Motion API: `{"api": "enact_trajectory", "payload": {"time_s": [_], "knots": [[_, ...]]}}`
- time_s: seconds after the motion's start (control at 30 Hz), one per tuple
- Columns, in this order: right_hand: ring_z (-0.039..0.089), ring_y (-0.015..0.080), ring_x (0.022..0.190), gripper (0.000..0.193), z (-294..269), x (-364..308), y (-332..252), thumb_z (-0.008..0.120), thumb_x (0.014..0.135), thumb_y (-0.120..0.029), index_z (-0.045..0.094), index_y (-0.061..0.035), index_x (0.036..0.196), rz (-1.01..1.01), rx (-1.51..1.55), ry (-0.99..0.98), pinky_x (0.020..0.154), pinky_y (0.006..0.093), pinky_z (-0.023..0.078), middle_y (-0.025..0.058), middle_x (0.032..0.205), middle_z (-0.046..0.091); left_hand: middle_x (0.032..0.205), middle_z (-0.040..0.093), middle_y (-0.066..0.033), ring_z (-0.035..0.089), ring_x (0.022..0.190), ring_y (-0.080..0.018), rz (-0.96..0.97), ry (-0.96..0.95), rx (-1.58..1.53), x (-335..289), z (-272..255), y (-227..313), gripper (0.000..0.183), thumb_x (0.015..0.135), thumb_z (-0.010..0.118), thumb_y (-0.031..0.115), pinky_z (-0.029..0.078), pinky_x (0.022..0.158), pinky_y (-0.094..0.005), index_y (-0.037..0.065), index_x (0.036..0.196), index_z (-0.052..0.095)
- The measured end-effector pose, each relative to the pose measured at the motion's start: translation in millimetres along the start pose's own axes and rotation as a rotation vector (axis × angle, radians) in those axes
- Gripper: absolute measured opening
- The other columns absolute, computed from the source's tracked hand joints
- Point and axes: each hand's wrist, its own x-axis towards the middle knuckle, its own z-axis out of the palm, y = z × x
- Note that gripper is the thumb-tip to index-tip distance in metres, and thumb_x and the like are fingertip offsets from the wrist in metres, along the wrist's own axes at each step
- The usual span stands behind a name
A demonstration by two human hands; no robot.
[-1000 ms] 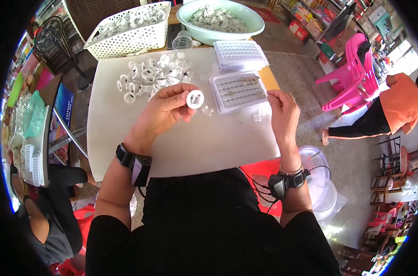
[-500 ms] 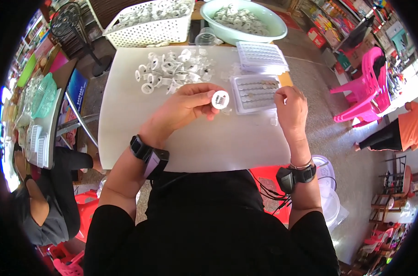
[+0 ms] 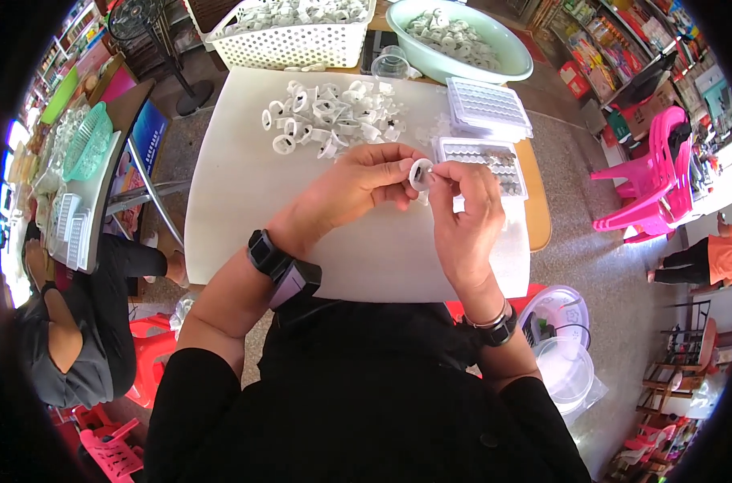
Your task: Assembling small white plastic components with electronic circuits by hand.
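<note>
A small round white plastic part (image 3: 419, 175) with a dark slot in its face is pinched between the thumb and fingers of my left hand (image 3: 374, 177). Close against its right side, my right hand (image 3: 469, 205) has thumb and forefinger pressed together at the part; whatever they hold is too small to make out. Beyond my left hand lies a loose pile of similar white parts (image 3: 326, 113). Just past my right hand stands a clear tray (image 3: 517, 193) with rows of small metallic pieces, partly hidden by that hand.
A stack of ridged clear trays (image 3: 488, 109) sits at the table's far right. Behind the white tabletop (image 3: 245, 233) stand a perforated white basket (image 3: 293, 47) and a pale green basin (image 3: 515, 64), both full of white parts. A clear cup (image 3: 391, 63) stands between them. Another person (image 3: 84, 322) sits at left.
My right hand has moved left from beside the clear tray to the white part. My left hand keeps its pinch on the part. The whole view has shifted slightly.
</note>
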Motion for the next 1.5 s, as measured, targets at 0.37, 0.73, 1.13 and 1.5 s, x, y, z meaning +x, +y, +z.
{"api": "enact_trajectory", "payload": {"time_s": [0.37, 0.73, 1.13, 1.5], "knots": [[0.058, 0.0098, 0.077, 0.009, -2.1, -1.9, 4.5, 0.066, 0.084, 0.000, 0.060, -0.0045, 0.090, 0.546, 0.665, -0.214, 0.069, 0.0241, 0.047, 0.0023, 0.084, 0.064, 0.091, 0.061, -0.0035, 0.058, 0.080, -0.0110, 0.016, -0.013, 0.021, -1.8, -0.9, 2.8, 0.027, 0.096, 0.054, 0.021, 0.049, 0.068, -0.0258, 0.000, 0.113, 0.059], [0.057, 0.0078, 0.079, 0.011, -26.7, 7.1, 5.2, 0.065, 0.086, -0.003, 0.057, -0.0010, 0.095, 0.694, 0.848, -0.276, 0.075, 0.0217, 0.044, 0.0017, 0.085, 0.063, 0.089, 0.062, -0.0055, 0.057, 0.077, -0.0114, -0.043, -0.126, 0.159, 1.6, 9.0, 4.3, 0.027, 0.096, 0.054, 0.020, 0.049, 0.068, -0.0265, -0.002, 0.112, 0.062], [0.059, 0.0227, 0.076, 0.010, -78.0, -9.6, 92.9, 0.068, 0.080, -0.010, 0.070, -0.0068, 0.089, 0.368, -0.351, -0.100, 0.072, 0.0347, 0.046, 0.0074, 0.081, 0.059, 0.088, 0.062, -0.0039, 0.056, 0.074, -0.0112, -0.007, -0.047, 0.147, -3.2, 7.0, 7.7, 0.027, 0.096, 0.054, 0.020, 0.048, 0.066, -0.0272, -0.002, 0.111, 0.061], [0.060, 0.0190, 0.081, 0.010, -69.0, -3.8, 76.0, 0.067, 0.081, -0.011, 0.069, -0.0051, 0.089, 0.391, -0.220, -0.120, 0.078, 0.0324, 0.046, 0.0062, 0.083, 0.065, 0.091, 0.061, -0.0047, 0.054, 0.073, -0.0107, -0.028, 0.025, 0.082, -0.6, 9.4, 4.4, 0.024, 0.096, 0.053, 0.014, 0.044, 0.064, -0.0241, -0.001, 0.114, 0.058]]}}
